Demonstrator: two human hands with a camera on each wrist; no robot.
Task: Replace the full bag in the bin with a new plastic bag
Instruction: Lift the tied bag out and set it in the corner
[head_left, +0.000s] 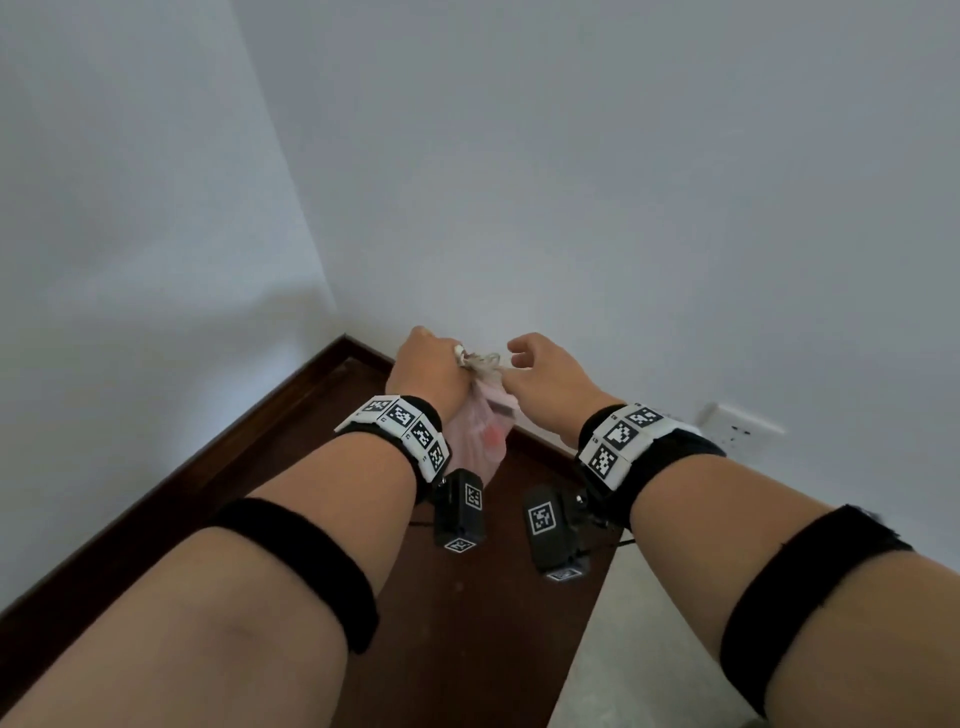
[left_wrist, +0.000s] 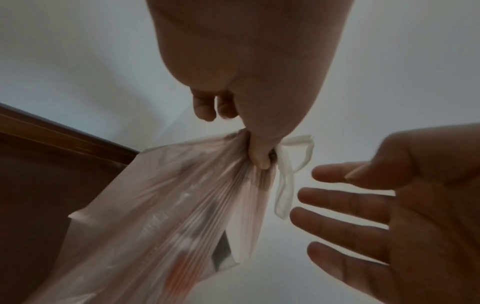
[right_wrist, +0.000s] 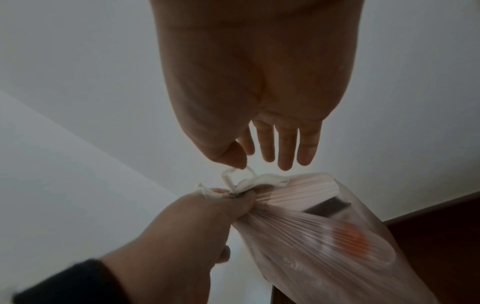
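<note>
A full, translucent pinkish bag (head_left: 480, 439) hangs in the air in front of a white wall corner. My left hand (head_left: 431, 364) grips its gathered neck in a fist, and pleats fan out below the fingers (left_wrist: 257, 158). White drawstring loops (left_wrist: 285, 185) stick out of the neck beside that fist. My right hand (head_left: 540, 369) hovers just right of the neck with fingers straight and spread (left_wrist: 345, 201). Its thumb tip (right_wrist: 237, 160) is at a drawstring loop (right_wrist: 249, 181) and holds nothing. An orange item and a dark item show through the bag (right_wrist: 324, 236). No bin is in view.
White walls meet in a corner ahead. Dark brown wooden flooring (head_left: 457, 623) with a matching skirting board (head_left: 218, 457) lies below. A pale floor area (head_left: 649, 649) lies at lower right. A white wall socket (head_left: 737, 423) sits low on the right wall.
</note>
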